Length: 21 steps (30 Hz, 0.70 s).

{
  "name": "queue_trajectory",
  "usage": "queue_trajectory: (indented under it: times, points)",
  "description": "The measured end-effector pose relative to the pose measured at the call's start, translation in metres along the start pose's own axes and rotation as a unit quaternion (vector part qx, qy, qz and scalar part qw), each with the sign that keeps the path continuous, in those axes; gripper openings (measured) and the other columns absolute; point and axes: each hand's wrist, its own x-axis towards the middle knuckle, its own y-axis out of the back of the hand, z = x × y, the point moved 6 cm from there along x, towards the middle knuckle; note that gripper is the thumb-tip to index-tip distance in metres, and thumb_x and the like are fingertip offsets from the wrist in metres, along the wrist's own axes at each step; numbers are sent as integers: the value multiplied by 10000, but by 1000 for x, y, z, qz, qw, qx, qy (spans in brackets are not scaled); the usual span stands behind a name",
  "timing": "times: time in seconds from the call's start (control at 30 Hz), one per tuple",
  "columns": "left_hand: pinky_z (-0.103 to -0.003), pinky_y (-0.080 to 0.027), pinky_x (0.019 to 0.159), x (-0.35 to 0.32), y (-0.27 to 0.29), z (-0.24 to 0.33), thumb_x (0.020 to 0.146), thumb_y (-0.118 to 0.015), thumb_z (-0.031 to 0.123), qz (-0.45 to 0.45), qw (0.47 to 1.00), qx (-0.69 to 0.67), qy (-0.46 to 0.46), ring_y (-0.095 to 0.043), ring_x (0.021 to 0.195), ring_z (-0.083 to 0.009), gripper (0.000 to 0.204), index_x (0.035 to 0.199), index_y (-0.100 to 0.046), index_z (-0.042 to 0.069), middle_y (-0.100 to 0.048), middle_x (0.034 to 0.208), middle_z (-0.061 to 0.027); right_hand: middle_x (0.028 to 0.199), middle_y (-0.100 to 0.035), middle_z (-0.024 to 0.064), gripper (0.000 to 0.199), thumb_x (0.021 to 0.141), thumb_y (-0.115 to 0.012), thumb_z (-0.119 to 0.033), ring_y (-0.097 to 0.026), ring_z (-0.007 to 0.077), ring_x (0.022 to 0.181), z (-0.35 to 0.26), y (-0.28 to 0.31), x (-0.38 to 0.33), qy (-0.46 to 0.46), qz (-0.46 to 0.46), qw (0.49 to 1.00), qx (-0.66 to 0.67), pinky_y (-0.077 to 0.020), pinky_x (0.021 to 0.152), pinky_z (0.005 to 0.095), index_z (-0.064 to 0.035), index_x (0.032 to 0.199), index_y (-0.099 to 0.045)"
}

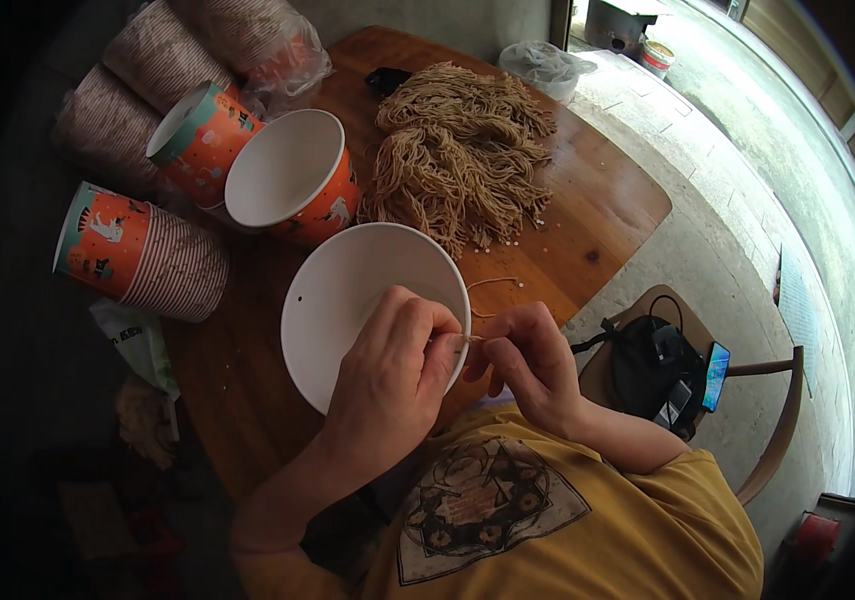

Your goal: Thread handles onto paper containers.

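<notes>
A white-lined paper bucket [333,285] stands in front of me, its mouth toward me and a small dark hole in its left wall. At its right rim, my left hand [393,355] pinches a thin tan cord [472,338], with the fingers reaching over the inside of the bucket. My right hand [528,365] grips the same cord just outside the rim, thumb and fingers pressed together. A loose length of tan cord [496,281] curls on the table beyond my right hand. Whether the cord passes through the rim is hidden by my fingers.
A heap of tan cords [463,150] lies on the wooden table [608,215] among small white bits. Another orange bucket [323,205] and stacked buckets [163,255] stand left. A chair [783,430] at right holds a black bag [648,365] and a phone [716,377].
</notes>
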Motion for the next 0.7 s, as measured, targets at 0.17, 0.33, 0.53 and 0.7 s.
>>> queue_trajectory:
  times: [0.17,0.33,0.53,0.7]
  points:
    - [-401,-454,665,0,1,0,873,-561,13,0,1000,-12,4,-551,787,-319,102,935,-480,17,-493,892,-127,839,-622,70,108,966,-476,-62,-618,105,706,0,-2,-1,17,-2,1000,-12,-503,578,234,1,1043,-435]
    - [-383,-454,652,1,12,-3,894,-527,13,35,999,-4,-1,-544,757,-308,73,929,-464,9,-482,868,-134,834,-586,81,81,993,-397,-86,-554,96,635,-1,1,-3,1,14,1000,-6,-437,515,198,-51,1065,-384]
    - [-376,-456,643,1,8,-3,892,-525,3,25,999,-38,7,-552,754,-303,68,926,-467,6,-496,870,-135,760,-533,20,154,947,-500,-62,-433,52,565,-2,7,5,79,41,996,-29,-363,504,208,-35,1092,-454]
    - [-376,-461,639,0,7,-3,886,-534,2,24,999,-48,11,-562,759,-302,68,924,-478,4,-508,873,-135,659,-482,4,288,869,-621,-76,-411,51,522,-18,5,6,82,30,984,-156,-337,479,215,-42,1114,-475]
